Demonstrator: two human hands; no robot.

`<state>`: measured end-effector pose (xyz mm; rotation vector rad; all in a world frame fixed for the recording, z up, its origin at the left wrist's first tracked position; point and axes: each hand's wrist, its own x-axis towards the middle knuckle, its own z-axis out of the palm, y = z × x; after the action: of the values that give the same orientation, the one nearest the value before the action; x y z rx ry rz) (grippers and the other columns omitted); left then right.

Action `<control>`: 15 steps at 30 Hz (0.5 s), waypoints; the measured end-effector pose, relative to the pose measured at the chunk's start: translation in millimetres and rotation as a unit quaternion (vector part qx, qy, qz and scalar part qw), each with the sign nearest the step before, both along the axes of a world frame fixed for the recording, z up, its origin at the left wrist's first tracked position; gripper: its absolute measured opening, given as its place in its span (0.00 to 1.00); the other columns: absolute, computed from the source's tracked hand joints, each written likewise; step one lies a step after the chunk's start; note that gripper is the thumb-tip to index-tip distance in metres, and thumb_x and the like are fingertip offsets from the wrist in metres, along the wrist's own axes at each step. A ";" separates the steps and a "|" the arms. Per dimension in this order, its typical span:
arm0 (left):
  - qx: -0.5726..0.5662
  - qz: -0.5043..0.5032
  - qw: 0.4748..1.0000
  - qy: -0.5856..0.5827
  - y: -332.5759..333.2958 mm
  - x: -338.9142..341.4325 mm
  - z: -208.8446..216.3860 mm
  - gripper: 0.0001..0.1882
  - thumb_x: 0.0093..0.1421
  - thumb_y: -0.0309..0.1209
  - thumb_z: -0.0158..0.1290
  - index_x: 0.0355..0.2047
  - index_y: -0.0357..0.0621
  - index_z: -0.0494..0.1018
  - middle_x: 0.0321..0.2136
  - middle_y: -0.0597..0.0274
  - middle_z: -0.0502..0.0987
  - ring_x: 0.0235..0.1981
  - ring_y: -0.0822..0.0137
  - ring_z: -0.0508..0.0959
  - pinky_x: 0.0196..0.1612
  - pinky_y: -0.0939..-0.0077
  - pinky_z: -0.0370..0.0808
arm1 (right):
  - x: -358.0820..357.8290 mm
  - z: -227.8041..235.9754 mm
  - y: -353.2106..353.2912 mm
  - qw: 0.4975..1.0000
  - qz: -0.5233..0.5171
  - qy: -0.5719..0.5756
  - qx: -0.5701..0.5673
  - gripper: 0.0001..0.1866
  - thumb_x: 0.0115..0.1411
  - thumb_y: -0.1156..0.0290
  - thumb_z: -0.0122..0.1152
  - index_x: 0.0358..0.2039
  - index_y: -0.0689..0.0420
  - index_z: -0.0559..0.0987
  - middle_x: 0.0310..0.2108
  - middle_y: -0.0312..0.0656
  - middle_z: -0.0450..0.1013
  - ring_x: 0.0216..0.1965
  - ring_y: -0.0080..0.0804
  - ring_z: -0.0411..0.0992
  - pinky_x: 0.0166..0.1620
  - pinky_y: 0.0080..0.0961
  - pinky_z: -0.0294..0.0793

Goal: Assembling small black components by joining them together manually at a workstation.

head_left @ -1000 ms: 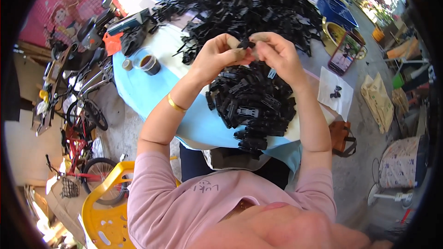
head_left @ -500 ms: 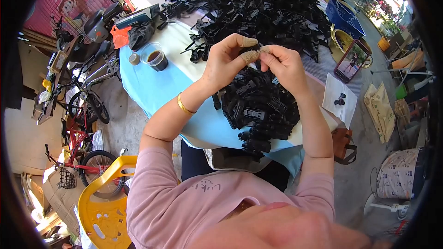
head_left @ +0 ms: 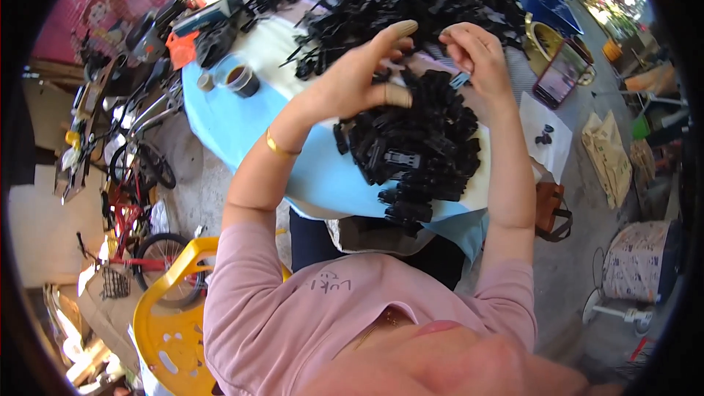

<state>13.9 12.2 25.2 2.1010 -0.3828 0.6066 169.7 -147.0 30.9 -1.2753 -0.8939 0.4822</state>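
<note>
My left hand (head_left: 367, 73) is over the table with its fingers and thumb spread, holding nothing I can see. Light tan coverings wrap the thumb and a finger. To its right, my right hand (head_left: 478, 59) is raised with curled fingers. A small light-blue object (head_left: 460, 81) sticks out under its palm; its kind is too blurred to tell. Beneath both hands lies a heap of black plastic clip-like parts (head_left: 418, 143), some lined up in rows at the near edge. A much larger pile of similar black parts (head_left: 381, 0) covers the far side.
A plastic cup of dark liquid (head_left: 242, 81) and a small jar (head_left: 205, 82) stand on the left of the blue cloth (head_left: 315, 180). On the right are a phone (head_left: 561, 73), a white paper (head_left: 546, 121) with small black pieces, and a blue basket (head_left: 546, 7). A yellow chair (head_left: 172, 315) is beside me.
My hands, which met fingertip to fingertip, have come apart. The left has opened wide; the right has lifted away to the right, with the light-blue object moving along.
</note>
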 end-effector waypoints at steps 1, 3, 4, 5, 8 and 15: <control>0.007 0.002 0.998 0.063 12.0 0.3 5.4 0.32 0.50 0.28 0.57 0.55 0.43 0.57 0.49 0.58 0.66 0.43 0.69 0.71 0.41 0.77 0.72 | 0.6 -6.6 4.4 1.000 0.011 0.006 -0.001 0.11 0.57 0.68 0.51 0.29 0.62 0.76 0.15 0.29 0.64 0.15 0.10 0.55 0.20 0.09 0.54; 0.045 0.077 0.981 0.172 39.2 2.8 6.6 0.17 0.51 0.24 0.54 0.44 0.39 0.69 0.42 0.61 0.72 0.41 0.73 0.72 0.37 0.78 0.72 | -0.6 -16.0 13.0 0.999 -0.011 -0.051 -0.006 0.10 0.58 0.69 0.51 0.28 0.62 0.76 0.16 0.29 0.64 0.16 0.10 0.56 0.22 0.08 0.55; 0.056 0.093 0.967 0.231 55.2 0.1 3.1 0.13 0.51 0.22 0.53 0.40 0.38 0.72 0.40 0.61 0.73 0.41 0.74 0.72 0.36 0.79 0.72 | -3.3 -18.2 17.7 0.999 -0.004 -0.049 -0.004 0.10 0.58 0.69 0.51 0.28 0.62 0.76 0.16 0.29 0.64 0.16 0.10 0.56 0.22 0.08 0.55; 0.091 0.070 0.963 0.245 64.9 0.7 -2.1 0.12 0.49 0.22 0.53 0.36 0.39 0.73 0.34 0.61 0.75 0.39 0.69 0.73 0.39 0.76 0.71 | -4.9 -19.8 17.9 0.995 -0.019 -0.089 -0.039 0.09 0.57 0.69 0.52 0.28 0.62 0.76 0.16 0.28 0.64 0.16 0.10 0.57 0.23 0.08 0.57; 0.312 0.085 0.928 0.185 62.4 7.7 -19.2 0.14 0.45 0.24 0.56 0.35 0.40 0.73 0.31 0.59 0.75 0.38 0.61 0.72 0.43 0.71 0.69 | -11.8 -18.3 16.1 0.985 -0.047 -0.152 -0.062 0.08 0.57 0.69 0.54 0.29 0.61 0.77 0.17 0.28 0.66 0.19 0.11 0.60 0.25 0.09 0.59; 0.247 0.171 0.941 0.159 48.0 8.5 -19.9 0.19 0.41 0.22 0.52 0.38 0.45 0.72 0.27 0.53 0.74 0.35 0.53 0.72 0.39 0.63 0.70 | -23.3 -18.2 20.1 0.971 -0.070 -0.227 -0.036 0.07 0.51 0.71 0.61 0.28 0.62 0.77 0.19 0.31 0.70 0.20 0.13 0.64 0.24 0.12 0.62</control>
<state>22.4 60.2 5.3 2.7296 0.0271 0.3745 146.4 -126.9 12.7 -1.5354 -1.1618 0.1080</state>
